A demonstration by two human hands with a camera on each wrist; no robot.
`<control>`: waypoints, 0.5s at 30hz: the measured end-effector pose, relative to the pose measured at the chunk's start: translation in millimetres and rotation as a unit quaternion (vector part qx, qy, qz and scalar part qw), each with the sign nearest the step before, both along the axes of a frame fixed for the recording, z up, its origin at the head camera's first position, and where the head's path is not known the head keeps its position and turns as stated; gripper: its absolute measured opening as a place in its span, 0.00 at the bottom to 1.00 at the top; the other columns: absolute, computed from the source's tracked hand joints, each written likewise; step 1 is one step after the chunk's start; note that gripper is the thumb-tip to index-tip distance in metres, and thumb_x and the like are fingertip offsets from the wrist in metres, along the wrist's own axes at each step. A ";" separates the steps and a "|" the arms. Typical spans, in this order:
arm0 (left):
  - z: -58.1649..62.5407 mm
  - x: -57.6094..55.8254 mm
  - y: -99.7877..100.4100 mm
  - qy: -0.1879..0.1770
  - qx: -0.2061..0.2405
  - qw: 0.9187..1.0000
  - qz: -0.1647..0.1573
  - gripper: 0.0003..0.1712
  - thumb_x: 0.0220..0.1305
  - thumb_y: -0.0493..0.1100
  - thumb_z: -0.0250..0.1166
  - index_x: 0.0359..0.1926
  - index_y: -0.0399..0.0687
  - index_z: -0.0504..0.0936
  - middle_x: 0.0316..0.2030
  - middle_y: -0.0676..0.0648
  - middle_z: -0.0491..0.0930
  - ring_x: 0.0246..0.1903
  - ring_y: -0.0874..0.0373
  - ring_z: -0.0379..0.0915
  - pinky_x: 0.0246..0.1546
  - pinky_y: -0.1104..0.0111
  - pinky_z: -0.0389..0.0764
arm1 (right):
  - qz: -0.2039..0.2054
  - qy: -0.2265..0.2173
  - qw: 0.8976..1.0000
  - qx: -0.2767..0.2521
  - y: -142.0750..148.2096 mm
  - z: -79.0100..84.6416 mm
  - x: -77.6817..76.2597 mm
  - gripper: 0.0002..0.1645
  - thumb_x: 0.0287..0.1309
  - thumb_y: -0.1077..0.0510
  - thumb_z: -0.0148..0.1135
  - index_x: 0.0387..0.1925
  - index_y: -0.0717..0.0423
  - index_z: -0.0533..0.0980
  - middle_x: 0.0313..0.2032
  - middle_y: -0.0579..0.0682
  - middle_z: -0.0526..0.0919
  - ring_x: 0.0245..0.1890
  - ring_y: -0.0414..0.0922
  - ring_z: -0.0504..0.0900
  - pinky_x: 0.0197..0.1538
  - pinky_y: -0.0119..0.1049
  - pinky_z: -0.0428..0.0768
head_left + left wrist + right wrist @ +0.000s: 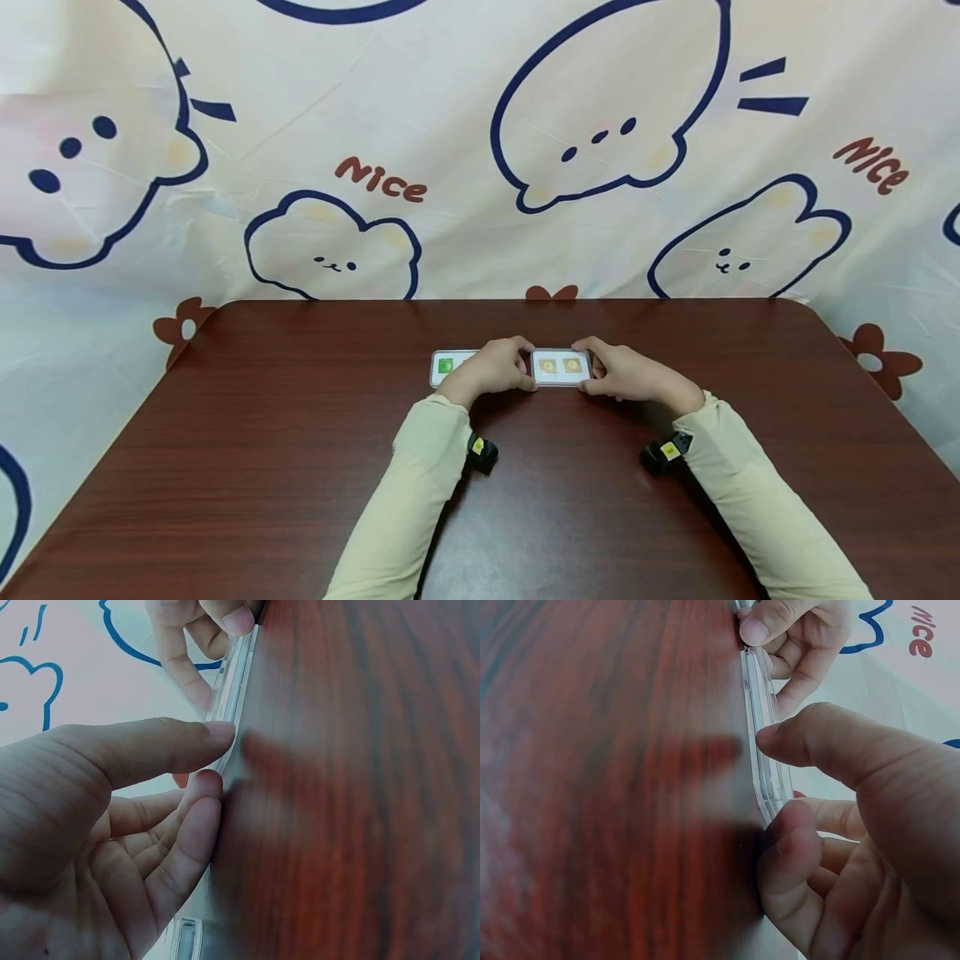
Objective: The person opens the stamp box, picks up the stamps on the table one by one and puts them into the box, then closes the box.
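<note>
A flat clear-edged plastic case [561, 367] with two yellowish squares on a white face lies on the far half of the table. My left hand [491, 367] pinches its left end between thumb and fingers. At the opposite end, my right hand [626, 372] grips it the same way. The right wrist view shows the case's transparent side [756, 712] low against the tabletop; whether it touches the wood I cannot tell. Left of it, a second flat case [446, 366] with a green square is partly hidden behind my left hand.
The dark brown wooden table [300, 467] has rounded far corners. Behind it hangs a pale cloth [465, 258] printed with blue-outlined cartoon animals and brown flowers. A small black camera sits on each wrist, the left one [482, 454] just above the tabletop.
</note>
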State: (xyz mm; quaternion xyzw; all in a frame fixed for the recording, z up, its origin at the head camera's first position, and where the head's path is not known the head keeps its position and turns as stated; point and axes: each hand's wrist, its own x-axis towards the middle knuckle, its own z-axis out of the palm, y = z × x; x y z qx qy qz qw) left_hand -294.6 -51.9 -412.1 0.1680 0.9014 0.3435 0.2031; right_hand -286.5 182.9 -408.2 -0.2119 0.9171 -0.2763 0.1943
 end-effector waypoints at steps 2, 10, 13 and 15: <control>-0.6 -0.3 0.2 0.000 -0.001 1.000 -0.001 0.35 0.57 0.42 0.70 0.64 0.44 0.69 0.28 0.51 0.74 0.25 0.60 0.67 0.30 0.70 0.69 | 0.000 -0.001 1.000 -0.001 0.0 -0.2 0.2 0.36 0.60 0.57 0.62 0.66 0.60 0.59 0.28 0.51 0.69 0.19 0.42 0.71 0.23 0.33 0.72; -0.8 0.4 0.7 -0.001 -0.003 1.000 0.000 0.35 0.57 0.41 0.70 0.65 0.43 0.68 0.28 0.51 0.75 0.25 0.60 0.67 0.29 0.71 0.69 | -0.002 -0.003 1.000 -0.003 1.1 -3.5 -0.3 0.37 0.61 0.56 0.63 0.67 0.60 0.59 0.28 0.51 0.70 0.18 0.41 0.71 0.23 0.33 0.73; -0.7 -0.2 0.5 -0.002 -0.002 1.000 0.001 0.36 0.56 0.42 0.70 0.65 0.43 0.68 0.27 0.51 0.75 0.25 0.60 0.67 0.29 0.71 0.69 | -0.003 -0.003 1.000 -0.002 1.2 -3.5 -0.8 0.38 0.60 0.56 0.63 0.68 0.59 0.59 0.28 0.51 0.70 0.18 0.41 0.71 0.23 0.33 0.73; -1.2 -1.0 0.2 -0.001 -0.001 1.000 0.002 0.37 0.56 0.42 0.71 0.66 0.43 0.68 0.27 0.51 0.75 0.25 0.60 0.67 0.28 0.71 0.69 | -0.002 -0.002 1.000 -0.003 1.4 -3.5 -1.3 0.39 0.60 0.55 0.64 0.68 0.59 0.59 0.29 0.51 0.70 0.19 0.42 0.71 0.23 0.34 0.73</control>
